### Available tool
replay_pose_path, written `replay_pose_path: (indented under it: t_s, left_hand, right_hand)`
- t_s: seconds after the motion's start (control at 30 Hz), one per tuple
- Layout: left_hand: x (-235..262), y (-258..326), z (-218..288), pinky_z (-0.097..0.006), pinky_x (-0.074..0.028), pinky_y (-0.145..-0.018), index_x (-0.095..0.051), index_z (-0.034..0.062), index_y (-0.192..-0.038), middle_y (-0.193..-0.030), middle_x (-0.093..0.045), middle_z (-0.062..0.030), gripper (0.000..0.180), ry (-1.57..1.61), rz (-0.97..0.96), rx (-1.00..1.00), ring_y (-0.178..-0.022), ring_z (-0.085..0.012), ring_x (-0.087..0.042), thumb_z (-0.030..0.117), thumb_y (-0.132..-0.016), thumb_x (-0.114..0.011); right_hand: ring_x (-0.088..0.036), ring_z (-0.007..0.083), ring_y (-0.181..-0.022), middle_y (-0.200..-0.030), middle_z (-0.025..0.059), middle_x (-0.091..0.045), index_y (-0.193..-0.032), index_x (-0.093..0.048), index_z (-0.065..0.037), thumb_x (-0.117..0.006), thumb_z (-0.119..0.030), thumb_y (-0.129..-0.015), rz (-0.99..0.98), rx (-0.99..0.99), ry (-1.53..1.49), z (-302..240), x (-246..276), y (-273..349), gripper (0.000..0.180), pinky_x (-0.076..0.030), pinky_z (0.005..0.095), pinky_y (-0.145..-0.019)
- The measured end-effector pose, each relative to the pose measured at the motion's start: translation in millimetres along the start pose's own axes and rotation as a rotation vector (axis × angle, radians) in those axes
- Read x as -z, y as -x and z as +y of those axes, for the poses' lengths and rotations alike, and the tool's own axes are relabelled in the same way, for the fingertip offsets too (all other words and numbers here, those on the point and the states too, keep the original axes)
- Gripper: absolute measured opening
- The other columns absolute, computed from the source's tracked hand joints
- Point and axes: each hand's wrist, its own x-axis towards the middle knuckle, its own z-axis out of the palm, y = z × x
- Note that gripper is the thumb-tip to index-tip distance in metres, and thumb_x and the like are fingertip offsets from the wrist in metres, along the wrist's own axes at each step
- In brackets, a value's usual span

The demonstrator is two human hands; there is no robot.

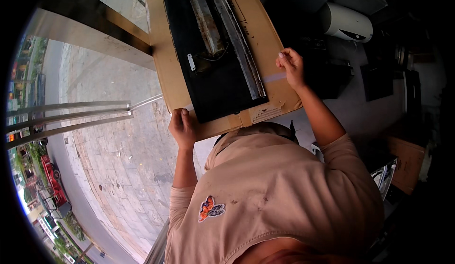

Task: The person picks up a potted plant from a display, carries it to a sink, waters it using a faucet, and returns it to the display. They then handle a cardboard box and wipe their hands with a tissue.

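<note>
The box (265, 31) is gripped at its near left corner by the left hand (182, 127), whose fingers are curled closed on the edge; the right hand (290, 67) is set at the right edge, its fingers curled, though whether cardboard is pinched there cannot be told. The box is held out in front of the shirt (279, 183), on which a butterfly patch (210, 209) is worn; on its top a black panel (213, 91) is laid lengthwise, and on that are seen a rusty bar (204, 22), a long metal strip (249, 77) and a white tag (191, 62). Pale tape (275, 77) is stuck across the cardboard; to the left, pavement (123, 159) and a red vehicle (53, 181) are seen; to the right, a white cylinder (348, 22) and a carton (406, 162).
</note>
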Motion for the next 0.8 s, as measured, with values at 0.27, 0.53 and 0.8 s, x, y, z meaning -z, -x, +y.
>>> replay_pose_path:
  t_s: [0.27,0.53,0.8]
  left_hand:
    - [-1,-1,5,-0.023,-0.036,-0.053,-0.056,0.0041,-0.082,-0.062,-0.049,0.0026,0.025,-0.016,0.005,-0.001,-0.057,-0.0045,-0.043,0.018,-0.101,-0.052]
    - [0,-1,9,-0.023,-0.036,-0.053,-0.056,0.0039,-0.082,-0.063,-0.049,0.0032,0.024,0.000,-0.010,0.029,-0.058,-0.0043,-0.043,0.018,-0.101,-0.052]
    - [1,-1,8,-0.025,-0.038,-0.056,-0.056,0.0016,-0.083,-0.065,-0.050,-0.0006,0.022,-0.002,-0.019,0.056,-0.061,-0.0077,-0.044,0.015,-0.100,-0.052]
  right_hand:
    - [-0.049,0.0065,-0.061,-0.064,-0.0009,-0.052,-0.085,-0.053,-0.005,-0.056,-0.017,-0.098,0.000,-0.022,-0.044,2,1,0,0.019,-0.039,0.0215,-0.059]
    - [-0.050,0.0068,-0.061,-0.064,-0.0009,-0.052,-0.085,-0.053,-0.004,-0.056,-0.016,-0.098,-0.009,-0.010,-0.050,6,4,-1,0.018,-0.039,0.0216,-0.059]
    - [-0.050,0.0056,-0.062,-0.066,-0.0008,-0.054,-0.086,-0.055,-0.005,-0.056,-0.015,-0.098,-0.008,-0.015,-0.069,4,2,0,0.016,-0.038,0.0215,-0.059]
